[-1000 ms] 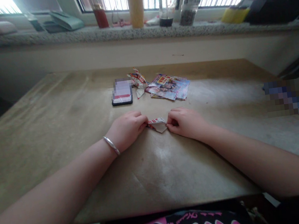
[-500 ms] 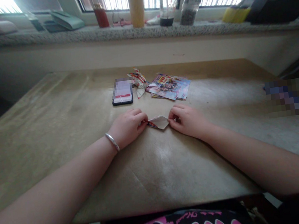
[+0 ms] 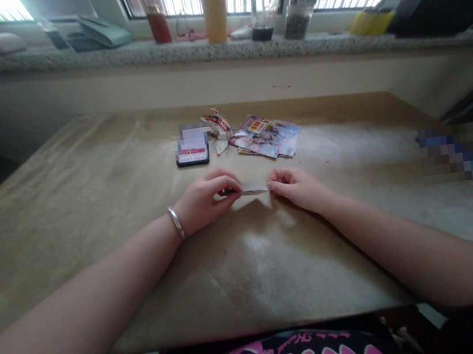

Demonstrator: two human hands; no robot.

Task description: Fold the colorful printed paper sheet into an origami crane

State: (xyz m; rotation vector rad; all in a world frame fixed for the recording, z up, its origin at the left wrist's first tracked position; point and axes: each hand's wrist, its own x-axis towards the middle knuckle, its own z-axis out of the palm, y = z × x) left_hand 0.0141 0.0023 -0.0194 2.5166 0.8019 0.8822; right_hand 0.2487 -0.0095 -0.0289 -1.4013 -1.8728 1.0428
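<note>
2 bare hands pinch a folded, thin paper strip [image 3: 254, 187] at frame centre, the left hand [image 3: 205, 201] and right hand [image 3: 296, 187] clamped on its opposite ends, over a creased brown paper table covering [image 3: 86, 162]. At upper centre lie a crumpled folded paper figure [image 3: 218, 128], glossy printed magazine sheets [image 3: 266, 136] and a black-edged phone [image 3: 191, 145]. A smooth silver bangle [image 3: 176, 223] circles the left wrist.

Phone [image 3: 191, 148] just beyond left hand [image 3: 203, 201]
</note>
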